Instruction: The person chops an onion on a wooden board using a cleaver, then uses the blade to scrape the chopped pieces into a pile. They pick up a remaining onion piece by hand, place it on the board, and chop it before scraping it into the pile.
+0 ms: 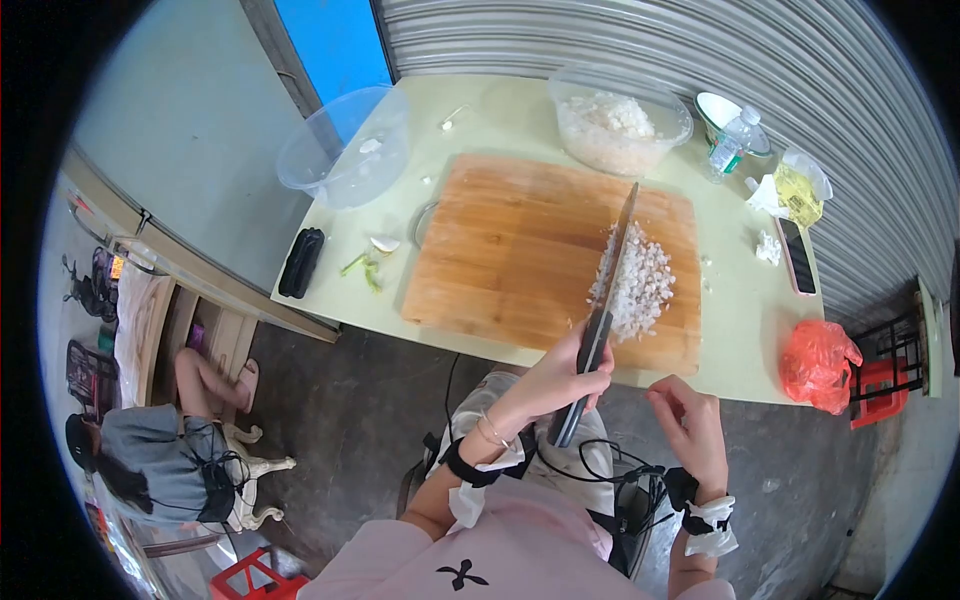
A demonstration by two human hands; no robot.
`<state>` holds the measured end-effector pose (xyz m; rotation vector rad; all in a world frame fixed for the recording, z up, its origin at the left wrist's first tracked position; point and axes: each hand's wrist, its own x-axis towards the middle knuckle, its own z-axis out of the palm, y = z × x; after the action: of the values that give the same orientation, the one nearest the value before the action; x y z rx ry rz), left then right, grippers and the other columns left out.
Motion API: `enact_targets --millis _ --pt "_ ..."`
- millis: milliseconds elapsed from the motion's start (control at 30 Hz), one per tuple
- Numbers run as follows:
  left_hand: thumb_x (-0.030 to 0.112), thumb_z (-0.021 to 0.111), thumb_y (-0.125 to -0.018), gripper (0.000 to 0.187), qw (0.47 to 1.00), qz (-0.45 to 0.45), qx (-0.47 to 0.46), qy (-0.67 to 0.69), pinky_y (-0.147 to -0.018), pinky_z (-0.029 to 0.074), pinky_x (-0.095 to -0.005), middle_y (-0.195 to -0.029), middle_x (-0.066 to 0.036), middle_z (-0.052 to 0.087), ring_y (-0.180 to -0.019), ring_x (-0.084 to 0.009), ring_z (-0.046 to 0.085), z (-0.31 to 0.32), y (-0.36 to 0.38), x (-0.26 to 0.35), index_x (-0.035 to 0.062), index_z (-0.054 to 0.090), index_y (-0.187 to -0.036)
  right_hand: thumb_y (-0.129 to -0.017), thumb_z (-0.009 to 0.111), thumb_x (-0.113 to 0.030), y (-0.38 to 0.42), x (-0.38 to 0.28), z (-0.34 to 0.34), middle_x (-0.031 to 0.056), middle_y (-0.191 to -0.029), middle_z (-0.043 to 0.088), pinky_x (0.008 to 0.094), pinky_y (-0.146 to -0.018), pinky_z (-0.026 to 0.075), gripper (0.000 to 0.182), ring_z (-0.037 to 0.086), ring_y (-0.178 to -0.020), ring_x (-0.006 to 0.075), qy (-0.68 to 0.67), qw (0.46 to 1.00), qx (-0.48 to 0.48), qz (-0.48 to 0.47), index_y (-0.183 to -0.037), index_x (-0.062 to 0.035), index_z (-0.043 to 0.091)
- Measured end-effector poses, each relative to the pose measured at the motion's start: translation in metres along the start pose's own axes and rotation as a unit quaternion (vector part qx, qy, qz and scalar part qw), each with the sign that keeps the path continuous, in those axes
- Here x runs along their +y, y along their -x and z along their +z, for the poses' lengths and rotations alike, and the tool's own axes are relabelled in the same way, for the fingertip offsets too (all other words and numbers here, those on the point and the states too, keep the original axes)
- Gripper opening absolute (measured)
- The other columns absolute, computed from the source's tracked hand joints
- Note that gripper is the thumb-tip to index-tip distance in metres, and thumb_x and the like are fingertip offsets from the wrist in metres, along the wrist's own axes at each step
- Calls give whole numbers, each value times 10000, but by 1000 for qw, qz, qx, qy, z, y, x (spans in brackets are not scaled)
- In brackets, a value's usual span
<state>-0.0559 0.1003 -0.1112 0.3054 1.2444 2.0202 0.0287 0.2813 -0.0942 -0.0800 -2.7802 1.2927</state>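
My left hand (570, 378) is wrapped round the black handle of a long knife (617, 255). The blade reaches over the right part of a wooden cutting board (500, 250), along the left side of a pile of finely chopped white pieces (645, 285). Just off the front edge of the table, to the right of the knife handle, my right hand (692, 425) is curled with its fingers drawn in, and nothing shows in it.
Behind the board is a clear tub (610, 125) of chopped white pieces; a clear bowl (350, 150) stands back left. A bottle (735, 140), a phone (797, 256) and a red bag (818, 365) are at the right. A person (165, 460) sits at the left.
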Motion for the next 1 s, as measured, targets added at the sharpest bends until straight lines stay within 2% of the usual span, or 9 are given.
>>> enact_targets --millis 133,200,267,367,467,633,900,1000 --pt "-31 483 -704 273 996 -29 -17 87 -414 342 -200 -727 -24 404 -482 -78 428 -2 16 15 59 352 -925 -803 582 -82 1 -1 -6 73 -514 470 262 -439 344 79 417 -427 134 4 1000 7 7 -817 -4 571" --pt "-28 483 -708 269 997 -18 -22 78 -414 336 -193 -736 -18 398 -483 -73 417 -4 15 11 55 350 -926 -804 583 -85 1 0 -4 76 -518 476 265 -443 349 81 424 -428 139 10 1000 6 9 -821 -7 572" --pt "-40 481 -688 281 999 -2 29 31 -409 333 -189 -745 -22 401 -483 -69 413 -6 8 2 55 349 -917 -805 585 -91 1 -1 0 79 -517 479 266 -446 352 89 424 -427 143 0 1000 1 5 -819 -4 573" --pt "-45 470 -671 283 998 -7 35 56 -408 341 -194 -745 -22 400 -483 -73 412 -6 7 6 51 347 -906 -805 588 -94 0 -9 -1 79 -517 477 271 -447 353 93 426 -430 148 19 1000 -14 1 -822 -4 574" --pt "-42 476 -678 276 996 -1 -6 93 -410 350 -197 -742 -21 398 -485 -81 421 -7 13 14 52 346 -903 -804 587 -89 0 -9 -5 82 -519 481 276 -451 362 90 442 -437 151 10 1000 6 3 -826 -2 575" --pt "-32 491 -707 262 1000 3 9 -5 -422 379 -219 -713 -24 408 -486 -89 458 -3 -1 -3 52 342 -905 -805 586 -95 0 0 2 83 -516 481 279 -451 365 93 454 -441 151 2 1000 -9 -5 -828 -6 575" --pt "-35 488 -718 272 1000 6 -26 14 -427 382 -221 -726 -23 401 -511 -89 463 6 -2 -8 58 340 -927 -801 588 -86 -1 -7 -5 70 -502 465 276 -445 358 83 436 -428 141 5 1000 0 13 -825 -7 575" --pt "-33 490 -716 277 1000 6 -9 -18 -428 381 -224 -736 -25 402 -510 -90 457 12 -2 -6 57 340 -931 -809 581 -82 -3 -6 -4 59 -496 450 267 -433 337 77 408 -421 126 12 1000 -4 -18 -821 -6 572"
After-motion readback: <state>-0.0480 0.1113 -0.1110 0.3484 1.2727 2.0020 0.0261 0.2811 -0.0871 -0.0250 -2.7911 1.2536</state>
